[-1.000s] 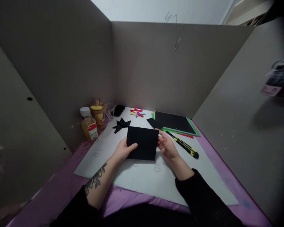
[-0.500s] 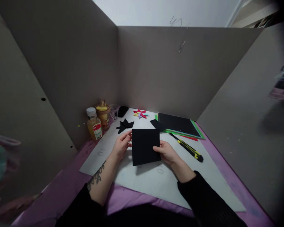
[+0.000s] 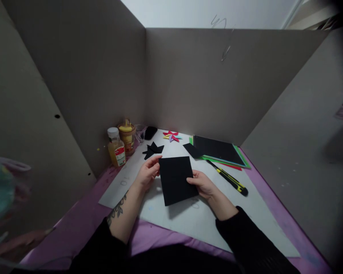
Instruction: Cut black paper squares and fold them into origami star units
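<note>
A black square sheet of paper is held slightly tilted above the white sheet. My right hand pinches its right edge, thumb on the face and the other fingers behind. At the upper left corner, my left hand has curled fingers on the paper's edge; some fingertips are hidden behind it. Just beyond lies a black folded-paper star. A smaller black paper piece rests beyond the held square. To the right of my right hand is a yellow and black utility knife.
A multicoloured paper star lies at the back beside a dark object. Stacked coloured paper sits at back right. A juice bottle, a brown cup and a clear cup stand left. Grey panels enclose the table.
The black square has turned a little counterclockwise, its lower edge swinging right and lower. Both hands keep their places at its edges. The whole view has shifted slightly.
</note>
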`<act>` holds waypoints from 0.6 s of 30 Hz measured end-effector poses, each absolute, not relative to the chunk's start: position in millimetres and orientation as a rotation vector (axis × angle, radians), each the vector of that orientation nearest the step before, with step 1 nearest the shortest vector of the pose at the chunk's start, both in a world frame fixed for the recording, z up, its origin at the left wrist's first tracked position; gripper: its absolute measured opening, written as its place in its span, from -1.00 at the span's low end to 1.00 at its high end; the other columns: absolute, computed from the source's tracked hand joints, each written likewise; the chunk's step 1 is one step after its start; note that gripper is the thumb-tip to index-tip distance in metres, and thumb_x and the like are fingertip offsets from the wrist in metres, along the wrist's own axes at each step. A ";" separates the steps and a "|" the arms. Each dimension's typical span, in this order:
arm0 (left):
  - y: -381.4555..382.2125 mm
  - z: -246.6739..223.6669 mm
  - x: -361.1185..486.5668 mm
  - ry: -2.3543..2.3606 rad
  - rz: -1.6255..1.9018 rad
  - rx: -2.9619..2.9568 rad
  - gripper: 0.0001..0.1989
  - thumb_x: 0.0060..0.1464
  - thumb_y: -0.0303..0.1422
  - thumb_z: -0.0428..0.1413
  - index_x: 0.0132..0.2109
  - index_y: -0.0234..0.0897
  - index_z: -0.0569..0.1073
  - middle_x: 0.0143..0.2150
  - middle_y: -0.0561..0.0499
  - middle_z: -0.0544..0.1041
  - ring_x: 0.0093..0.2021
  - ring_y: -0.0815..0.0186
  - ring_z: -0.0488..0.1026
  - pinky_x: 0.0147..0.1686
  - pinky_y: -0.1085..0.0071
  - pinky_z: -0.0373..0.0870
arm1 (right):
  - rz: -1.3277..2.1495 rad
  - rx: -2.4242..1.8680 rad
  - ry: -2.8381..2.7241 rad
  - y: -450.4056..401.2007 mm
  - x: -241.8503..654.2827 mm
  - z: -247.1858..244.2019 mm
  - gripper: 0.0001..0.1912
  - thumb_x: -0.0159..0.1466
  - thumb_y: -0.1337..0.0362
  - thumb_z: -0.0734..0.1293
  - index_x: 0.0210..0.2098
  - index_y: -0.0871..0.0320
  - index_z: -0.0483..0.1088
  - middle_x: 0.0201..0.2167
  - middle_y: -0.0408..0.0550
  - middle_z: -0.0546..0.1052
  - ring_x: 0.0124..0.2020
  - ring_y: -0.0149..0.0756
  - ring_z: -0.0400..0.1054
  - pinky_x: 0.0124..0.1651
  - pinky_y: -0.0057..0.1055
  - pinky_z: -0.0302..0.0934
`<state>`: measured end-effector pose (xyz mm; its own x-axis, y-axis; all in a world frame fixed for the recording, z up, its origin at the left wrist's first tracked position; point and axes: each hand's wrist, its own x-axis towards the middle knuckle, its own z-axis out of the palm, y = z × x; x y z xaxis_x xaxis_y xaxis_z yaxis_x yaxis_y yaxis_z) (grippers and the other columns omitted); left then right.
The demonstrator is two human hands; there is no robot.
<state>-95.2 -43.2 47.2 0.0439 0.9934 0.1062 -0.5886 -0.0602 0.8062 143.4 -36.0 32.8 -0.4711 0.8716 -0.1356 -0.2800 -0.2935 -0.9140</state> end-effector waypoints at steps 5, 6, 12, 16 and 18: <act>-43.6 49.1 -93.8 0.669 1.466 0.803 -0.59 -0.25 -0.31 0.36 -0.17 -0.23 0.53 -0.37 0.07 0.46 -0.51 0.52 0.33 -0.59 0.60 0.19 | 1.872 -0.830 -1.102 -36.5 142.4 33.7 -0.66 -0.07 0.32 0.52 -0.28 0.22 0.49 -0.36 0.02 0.60 -0.40 -0.25 0.49 -0.26 -0.35 0.34; -43.3 48.9 -93.8 0.677 1.468 0.792 -0.60 -0.26 -0.30 0.36 -0.19 -0.24 0.53 -0.40 0.08 0.45 -0.53 0.52 0.32 -0.60 0.61 0.18 | 1.870 -0.831 -1.103 -36.6 142.5 33.8 -0.65 -0.08 0.32 0.52 -0.27 0.22 0.49 -0.35 0.02 0.60 -0.41 -0.25 0.49 -0.26 -0.34 0.34; -39.4 46.9 -96.7 0.735 1.465 0.770 -0.66 -0.31 -0.25 0.37 -0.35 -0.32 0.50 -0.56 0.13 0.37 -0.60 0.54 0.27 -0.63 0.63 0.15 | 1.883 -0.839 -1.125 -37.2 143.8 32.5 -0.62 -0.09 0.32 0.52 -0.26 0.21 0.48 -0.34 0.01 0.59 -0.38 -0.23 0.49 -0.25 -0.33 0.33; -35.7 47.9 -97.7 0.790 1.482 0.720 -0.68 -0.22 -0.24 0.34 -0.35 -0.32 0.47 -0.51 0.12 0.39 -0.56 0.55 0.30 -0.61 0.65 0.18 | 1.820 -0.878 -1.131 -36.0 141.6 31.2 -0.63 -0.10 0.29 0.53 -0.28 0.19 0.47 -0.36 -0.01 0.59 -0.39 -0.23 0.48 -0.28 -0.33 0.33; -34.9 48.0 -96.3 0.732 1.530 0.691 -0.65 -0.16 -0.20 0.31 -0.23 -0.27 0.46 -0.36 0.07 0.46 -0.45 0.51 0.38 -0.53 0.63 0.26 | 1.735 -0.905 -1.119 -34.4 139.2 30.9 -0.64 -0.11 0.27 0.53 -0.31 0.18 0.46 -0.39 -0.04 0.59 -0.42 -0.25 0.46 -0.30 -0.34 0.32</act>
<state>-96.3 -34.9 48.0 -0.0787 0.9969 0.0098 -0.6176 -0.0565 0.7844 139.2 -34.4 30.9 -0.3683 0.9220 -0.1195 -0.2718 -0.2297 -0.9346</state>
